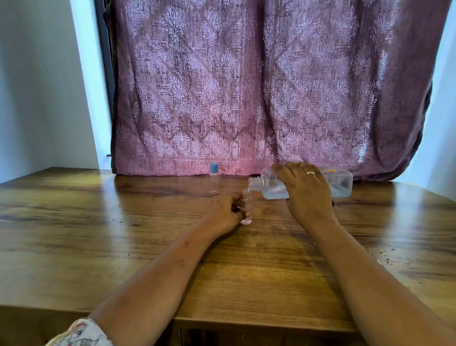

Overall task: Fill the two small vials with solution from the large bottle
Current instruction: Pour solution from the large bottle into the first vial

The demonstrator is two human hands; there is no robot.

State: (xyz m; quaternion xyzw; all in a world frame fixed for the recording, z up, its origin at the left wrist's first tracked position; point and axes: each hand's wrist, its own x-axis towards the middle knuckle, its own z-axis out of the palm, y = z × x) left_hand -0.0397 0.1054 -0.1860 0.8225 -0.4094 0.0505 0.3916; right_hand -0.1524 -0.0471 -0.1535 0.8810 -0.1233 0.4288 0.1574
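Observation:
My right hand point(306, 191) grips the large clear bottle point(273, 187), tipped on its side above the wooden table point(90, 223). Its uncapped threaded neck points left and sits right over the mouth of a small clear vial point(247, 198). That vial stands upright on the table, and my left hand point(224, 213) holds it with curled fingers. A second small vial point(214, 179) with a blue cap stands upright farther back, to the left of the bottle, touched by neither hand. Clear liquid lies along the lower side of the bottle.
A purple patterned curtain point(269, 89) hangs right behind the table's far edge. White walls close in on the left and right. The table's front edge point(232, 326) runs near my forearms, and small crumbs lie on the right part of the tabletop.

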